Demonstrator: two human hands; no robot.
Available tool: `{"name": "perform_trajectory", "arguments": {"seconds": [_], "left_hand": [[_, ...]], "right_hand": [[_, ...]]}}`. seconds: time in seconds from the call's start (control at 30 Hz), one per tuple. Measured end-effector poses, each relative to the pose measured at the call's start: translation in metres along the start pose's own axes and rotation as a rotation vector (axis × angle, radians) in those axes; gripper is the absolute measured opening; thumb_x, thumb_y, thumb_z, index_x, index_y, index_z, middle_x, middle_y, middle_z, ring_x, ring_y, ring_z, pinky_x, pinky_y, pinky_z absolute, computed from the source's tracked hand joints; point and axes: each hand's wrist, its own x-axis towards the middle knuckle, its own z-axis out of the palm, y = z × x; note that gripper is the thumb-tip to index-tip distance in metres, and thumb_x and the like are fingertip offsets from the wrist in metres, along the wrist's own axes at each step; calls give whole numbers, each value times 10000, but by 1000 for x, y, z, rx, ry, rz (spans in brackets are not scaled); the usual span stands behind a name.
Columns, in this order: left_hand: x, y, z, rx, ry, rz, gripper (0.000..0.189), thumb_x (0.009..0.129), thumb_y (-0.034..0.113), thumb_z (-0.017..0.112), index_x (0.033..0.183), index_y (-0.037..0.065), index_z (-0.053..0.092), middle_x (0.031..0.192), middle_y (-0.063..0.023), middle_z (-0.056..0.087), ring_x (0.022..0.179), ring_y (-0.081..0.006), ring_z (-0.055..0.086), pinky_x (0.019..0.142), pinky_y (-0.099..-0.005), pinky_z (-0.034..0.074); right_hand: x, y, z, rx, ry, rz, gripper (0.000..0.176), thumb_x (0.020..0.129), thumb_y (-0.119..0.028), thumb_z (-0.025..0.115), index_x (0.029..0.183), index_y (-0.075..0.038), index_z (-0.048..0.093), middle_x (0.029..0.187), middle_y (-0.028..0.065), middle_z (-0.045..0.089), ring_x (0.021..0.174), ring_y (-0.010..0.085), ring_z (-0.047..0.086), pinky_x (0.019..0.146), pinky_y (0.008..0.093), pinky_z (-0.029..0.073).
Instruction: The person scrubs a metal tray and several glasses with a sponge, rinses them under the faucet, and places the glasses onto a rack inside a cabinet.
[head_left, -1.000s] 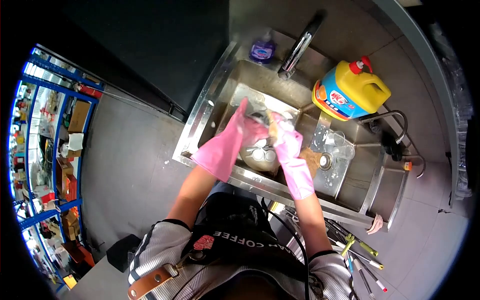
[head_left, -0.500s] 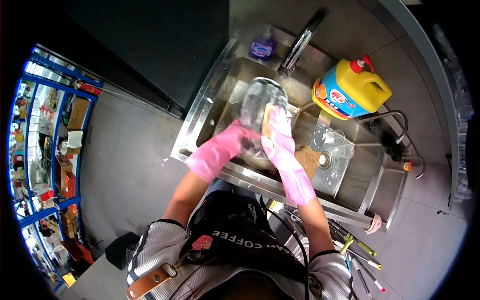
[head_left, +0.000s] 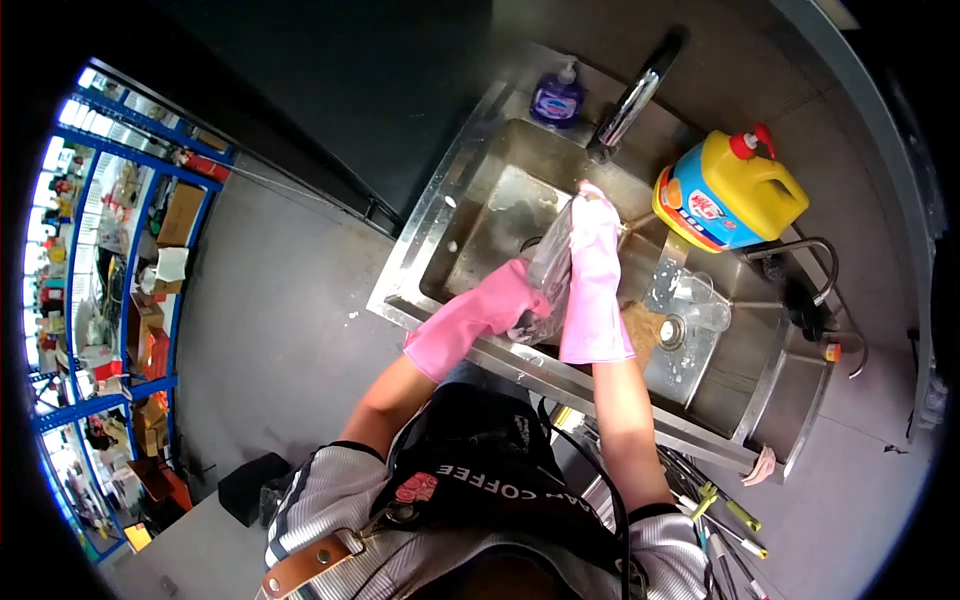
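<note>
A clear plastic container [head_left: 551, 262] is tilted on its side above the left sink basin [head_left: 482, 222]. My left hand [head_left: 518, 296], in a pink rubber glove, grips its near end. My right hand [head_left: 594, 222], gloved in pink too, presses along the container's right side, fingers curled near its far end. White suds cling to that glove. A yellowish sponge was under the right hand a moment earlier; the hand and container hide it now. Several clear cups [head_left: 703, 300] lie in the right basin beside a drain strainer [head_left: 671, 331] and a brown patch.
Behind the basins stand a purple soap bottle [head_left: 557, 97], a chrome faucet [head_left: 634, 100] and a large yellow detergent jug [head_left: 728, 190]. A curved metal pipe [head_left: 826, 268] rises at the right. Long-handled tools [head_left: 722, 510] lean below the sink; blue shelving [head_left: 125, 270] is at far left.
The container has turned from showing its round opening to a narrow side view. My right hand has slid toward its far end, and the sponge has gone out of sight. The camera view has shifted slightly.
</note>
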Motion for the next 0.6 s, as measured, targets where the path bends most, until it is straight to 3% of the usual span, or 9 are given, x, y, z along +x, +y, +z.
{"name": "perform_trajectory", "arguments": {"seconds": [0.1,0.17,0.27,0.3,0.33,0.4,0.43,0.5,0.6], "left_hand": [[3,-16,-2,-151,-142,153,301,680,-104,683,977,-56,691,912,-85,718,762,-160,658,661,-290,514],[-10,-4,12,-235,-66,157,288,701,-104,667,983,-52,696,906,-88,721,761,-149,658,663,-285,515],[-8,-3,7,-270,8,242,294,725,-109,646,1005,-43,704,917,-87,725,768,-140,665,678,-279,525],[-4,-4,3,-271,26,284,299,732,-111,639,1015,-39,706,924,-86,727,771,-138,669,685,-278,530],[-10,13,3,-470,26,160,288,750,-108,655,1023,-33,713,975,-88,730,822,-150,685,721,-283,549],[-19,24,-9,-140,0,259,350,856,-41,577,1205,-43,586,1117,-164,685,907,-200,693,823,-342,585],[-22,26,-15,-99,-17,267,380,894,-15,552,1272,-47,537,1172,-191,666,949,-222,692,867,-370,594],[-12,19,-23,-412,-43,152,400,911,11,560,1302,-54,507,1215,-199,642,1033,-254,665,926,-414,576],[-3,6,-47,-541,77,65,401,934,50,575,1314,-57,501,1253,-205,618,1147,-292,614,999,-469,541]], "right_hand": [[-32,10,15,724,167,38,236,995,-208,537,1111,-29,637,1055,70,632,954,170,599,877,331,479],[-39,-14,3,765,63,353,230,1018,-206,515,1150,-41,606,1044,32,591,938,130,550,871,296,456],[-54,-8,-8,770,-35,548,200,1019,-148,535,1189,-53,580,1040,8,575,949,107,521,872,249,420],[-74,48,17,915,31,528,219,1011,-143,543,1189,-31,602,1083,28,609,989,127,556,895,269,438],[-75,55,20,924,76,561,217,1002,-147,565,1176,-29,614,1068,31,621,972,127,569,870,272,450],[-76,64,26,940,169,623,214,985,-156,607,1151,-24,637,1038,37,646,937,129,594,822,276,475],[-70,53,18,810,149,693,197,969,-182,641,1104,-38,645,970,27,633,863,117,577,757,265,467],[-52,30,1,547,119,820,190,939,-236,709,1010,-67,659,836,5,607,716,91,543,627,243,452],[-40,15,-10,978,58,640,289,923,-295,716,1030,-32,661,815,25,628,732,102,567,637,269,467]]}}
